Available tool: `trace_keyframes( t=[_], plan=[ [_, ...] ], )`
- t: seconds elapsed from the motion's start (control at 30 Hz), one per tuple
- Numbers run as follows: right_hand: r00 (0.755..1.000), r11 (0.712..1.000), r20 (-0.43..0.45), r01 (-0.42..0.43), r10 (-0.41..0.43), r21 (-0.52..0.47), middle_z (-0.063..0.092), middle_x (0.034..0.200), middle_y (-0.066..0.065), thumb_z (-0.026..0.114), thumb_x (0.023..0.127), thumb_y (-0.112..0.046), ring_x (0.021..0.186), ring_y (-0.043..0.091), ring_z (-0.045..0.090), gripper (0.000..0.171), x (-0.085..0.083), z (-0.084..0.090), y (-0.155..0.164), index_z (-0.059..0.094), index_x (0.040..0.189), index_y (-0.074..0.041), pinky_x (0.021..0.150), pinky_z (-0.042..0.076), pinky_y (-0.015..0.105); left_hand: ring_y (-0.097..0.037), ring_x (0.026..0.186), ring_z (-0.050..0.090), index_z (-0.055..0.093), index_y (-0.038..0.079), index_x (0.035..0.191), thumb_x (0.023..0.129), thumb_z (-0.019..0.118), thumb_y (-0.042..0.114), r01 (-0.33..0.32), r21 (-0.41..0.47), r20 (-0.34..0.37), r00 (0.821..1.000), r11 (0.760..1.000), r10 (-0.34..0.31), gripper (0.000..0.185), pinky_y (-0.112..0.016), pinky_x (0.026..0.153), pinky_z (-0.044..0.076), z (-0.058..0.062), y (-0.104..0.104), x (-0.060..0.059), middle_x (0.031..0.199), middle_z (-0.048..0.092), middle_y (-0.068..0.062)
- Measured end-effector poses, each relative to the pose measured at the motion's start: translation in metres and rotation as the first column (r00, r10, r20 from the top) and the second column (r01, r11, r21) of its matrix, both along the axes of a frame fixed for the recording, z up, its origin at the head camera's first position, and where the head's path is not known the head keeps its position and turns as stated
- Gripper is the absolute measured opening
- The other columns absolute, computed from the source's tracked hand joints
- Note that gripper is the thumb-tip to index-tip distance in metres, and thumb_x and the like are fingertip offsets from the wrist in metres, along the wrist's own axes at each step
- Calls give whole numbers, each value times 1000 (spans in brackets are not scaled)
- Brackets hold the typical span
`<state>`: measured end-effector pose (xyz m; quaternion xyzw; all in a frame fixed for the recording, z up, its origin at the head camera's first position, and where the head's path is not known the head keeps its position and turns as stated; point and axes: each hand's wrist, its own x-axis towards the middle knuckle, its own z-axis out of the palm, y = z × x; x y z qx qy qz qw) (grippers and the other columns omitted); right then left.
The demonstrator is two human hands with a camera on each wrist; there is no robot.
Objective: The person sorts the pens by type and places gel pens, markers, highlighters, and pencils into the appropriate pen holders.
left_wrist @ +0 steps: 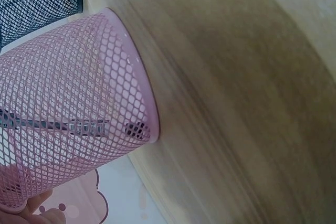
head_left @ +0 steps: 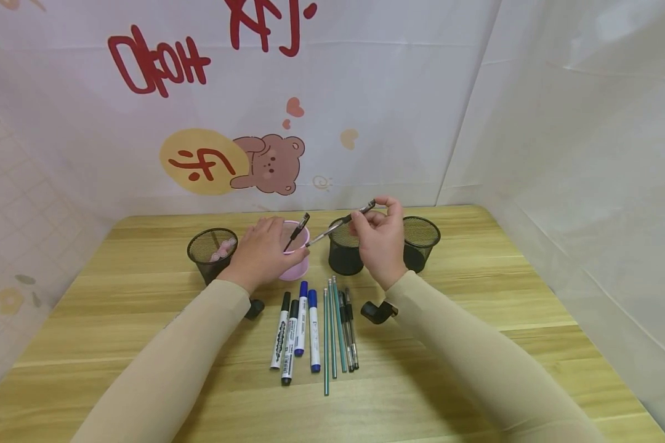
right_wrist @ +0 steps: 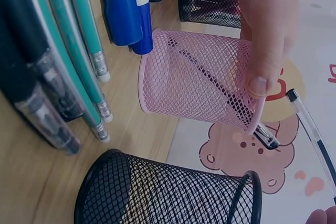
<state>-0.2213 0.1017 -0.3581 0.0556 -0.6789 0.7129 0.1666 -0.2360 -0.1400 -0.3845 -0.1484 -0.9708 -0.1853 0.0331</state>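
Observation:
My left hand (head_left: 263,252) grips the rim of a pink mesh pen cup (head_left: 295,271), its thumb over the edge in the right wrist view. One black-and-clear gel pen (head_left: 297,230) leans inside that upright cup. Between thumb and fingers, my right hand (head_left: 382,245) pinches another gel pen (head_left: 339,225), held slanted above the table. Its lower tip points toward the pink cup's rim, near my left thumb. In the right wrist view, this second pen (right_wrist: 313,132) is apart from the cup (right_wrist: 197,77).
A black mesh cup (head_left: 345,261) stands right of the pink one, another (head_left: 428,251) farther right. The left black cup (head_left: 204,266) holds pinkish items. In front lie several markers (head_left: 300,326), green pencils (head_left: 326,351) and gel pens (head_left: 351,338) on the wooden table (head_left: 449,400).

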Motion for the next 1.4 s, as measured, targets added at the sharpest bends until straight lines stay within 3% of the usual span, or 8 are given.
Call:
trace_keyframes(
  t=[0.1, 0.33, 0.57, 0.77, 1.0, 1.23, 1.4],
  plan=[
    [1000, 1000, 2, 17, -17, -5, 67, 85, 3, 66, 102, -6, 81, 29, 71, 43, -2, 0, -4, 39, 135, -9, 82, 63, 29, -34, 145, 43, 44, 4, 151, 94, 58, 70, -4, 5, -1, 1000, 1000, 4, 88, -57, 126, 30, -1, 0, 0, 153, 50, -14],
    [999, 1000, -35, 28, -28, 0, 66, 87, 6, 65, 102, -5, 93, 52, 67, 42, -5, -2, -15, 39, 135, -6, 81, 61, 27, -34, 143, 45, 46, 3, 149, 95, 60, 67, -6, 17, -14, 1000, 1000, 6, 85, -56, 125, 32, -1, 0, 0, 150, 52, -14],
    [999, 999, -40, 23, -22, 22, 68, 91, 9, 64, 101, -1, 89, 44, 69, 41, -8, -8, -23, 38, 133, -4, 77, 58, 22, -34, 143, 45, 45, 3, 150, 95, 61, 67, -4, 17, -16, 1000, 1000, 5, 86, -56, 126, 31, -1, 0, 1, 150, 52, -15],
    [1000, 999, -26, 9, -8, 51, 70, 97, 23, 63, 102, -2, 86, 35, 68, 43, -9, -10, -27, 35, 135, 0, 75, 55, 20, -34, 143, 45, 44, 3, 151, 95, 60, 69, -4, 13, -16, 1000, 1000, 4, 88, -57, 126, 31, -2, 0, 0, 151, 52, -15],
    [1000, 998, -28, -2, 4, 68, 70, 97, 30, 63, 103, -3, 84, 39, 67, 41, -7, -13, -34, 37, 135, 1, 74, 57, 22, -34, 144, 44, 44, 3, 152, 95, 60, 68, -10, 6, -16, 1000, 1000, 10, 89, -58, 126, 31, -2, 0, 0, 152, 51, -16],
    [999, 996, -37, -3, 6, 86, 70, 93, 23, 64, 102, -2, 79, 30, 68, 36, -7, -16, -41, 41, 130, -5, 73, 58, 23, -34, 144, 44, 44, 2, 152, 95, 59, 70, -7, 7, -15, 1000, 1000, 7, 89, -57, 126, 30, -1, 1, 1, 152, 52, -15],
    [999, 992, -35, -10, 15, 126, 72, 98, 28, 65, 102, -3, 79, 25, 69, 38, -7, -19, -43, 42, 131, -1, 71, 58, 23, -34, 143, 45, 45, 3, 151, 95, 62, 66, -5, 22, -20, 1000, 1000, 6, 86, -57, 126, 31, -1, 2, 1, 151, 52, -15]
  ],
)
